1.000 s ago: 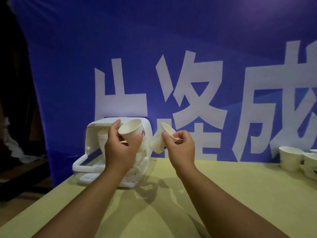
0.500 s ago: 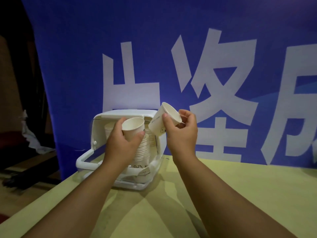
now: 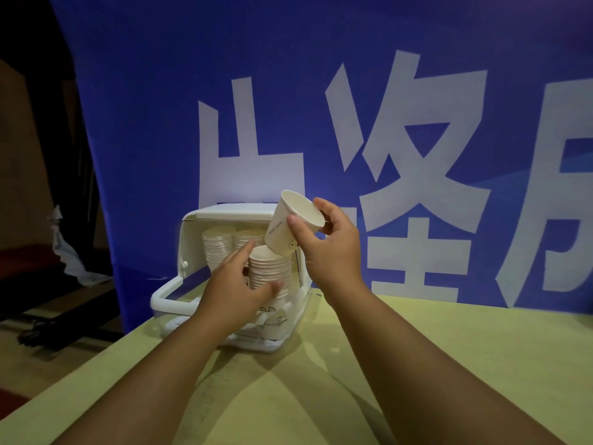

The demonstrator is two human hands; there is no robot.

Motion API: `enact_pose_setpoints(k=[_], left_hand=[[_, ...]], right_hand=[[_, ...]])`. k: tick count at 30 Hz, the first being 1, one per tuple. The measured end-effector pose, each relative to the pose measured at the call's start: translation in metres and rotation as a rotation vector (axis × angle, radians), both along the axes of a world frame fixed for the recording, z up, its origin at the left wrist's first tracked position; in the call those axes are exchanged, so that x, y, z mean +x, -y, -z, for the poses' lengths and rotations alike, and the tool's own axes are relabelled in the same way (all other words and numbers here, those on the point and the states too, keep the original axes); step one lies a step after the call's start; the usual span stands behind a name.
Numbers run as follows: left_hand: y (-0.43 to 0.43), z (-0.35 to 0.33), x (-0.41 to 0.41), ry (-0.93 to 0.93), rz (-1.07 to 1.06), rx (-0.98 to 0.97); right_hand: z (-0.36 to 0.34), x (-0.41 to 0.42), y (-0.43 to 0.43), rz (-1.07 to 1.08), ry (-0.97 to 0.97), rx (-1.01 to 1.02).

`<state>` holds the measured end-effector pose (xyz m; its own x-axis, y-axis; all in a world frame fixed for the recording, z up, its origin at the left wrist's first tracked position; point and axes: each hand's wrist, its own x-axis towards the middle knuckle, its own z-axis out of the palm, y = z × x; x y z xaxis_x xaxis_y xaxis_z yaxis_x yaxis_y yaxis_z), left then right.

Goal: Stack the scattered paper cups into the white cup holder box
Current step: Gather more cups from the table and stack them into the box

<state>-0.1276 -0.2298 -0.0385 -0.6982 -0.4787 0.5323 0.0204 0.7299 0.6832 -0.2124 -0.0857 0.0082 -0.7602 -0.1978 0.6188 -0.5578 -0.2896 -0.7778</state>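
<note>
misalignment is the main hazard at this step. right hand [image 3: 333,248] pinches a single paper cup [image 3: 290,228], thumb on the wall and fingers at the rim. the cup is tilted, with its base aimed down at the front stack [image 3: 269,271] inside the white cup holder box [image 3: 189,248] and its mouth turned away from the box. if the base meets the stack's top rim at this angle, it will probably catch the edge instead of nesting, and a hard pinch could dent the thin wall.

left hand [image 3: 236,290] is curled round the front stack, thumb on the near side and fingers on the far side (apparently steadying it). a push from above with that hold slack could lean the stack toward the box opening, or against the two rear stacks [image 3: 218,244] deeper in the box.

the top panel [image 3: 234,211] of the box overhangs the stacks beside the held cup and limits the room to level it. the box stands at the far left edge of the yellow table [image 3: 449,364], with a blue banner [image 3: 160,123] directly behind it. dark clutter lies left of the box, too dim to identify.
</note>
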Motion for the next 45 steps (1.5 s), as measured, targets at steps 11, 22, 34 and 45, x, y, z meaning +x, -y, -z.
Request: enact_pose_setpoints(k=[11,22,34,45], left_hand=[[0.004,0.007,0.003,-0.079,0.021,0.054],[0.008,0.013,0.003,-0.153,0.060,0.075],[0.018,0.005,0.012,0.016,0.086,0.023],[0.057,-0.003,0.026,0.083,-0.047,0.061]], right_hand=[[0.002,-0.001,0.006,-0.006,-0.063,0.189],[0.011,-0.003,0.010,0.044,-0.019,0.446],[0.037,0.002,0.017,-0.033,-0.056,0.617],[0.039,0.022,0.052,0.033,-0.187,0.898]])
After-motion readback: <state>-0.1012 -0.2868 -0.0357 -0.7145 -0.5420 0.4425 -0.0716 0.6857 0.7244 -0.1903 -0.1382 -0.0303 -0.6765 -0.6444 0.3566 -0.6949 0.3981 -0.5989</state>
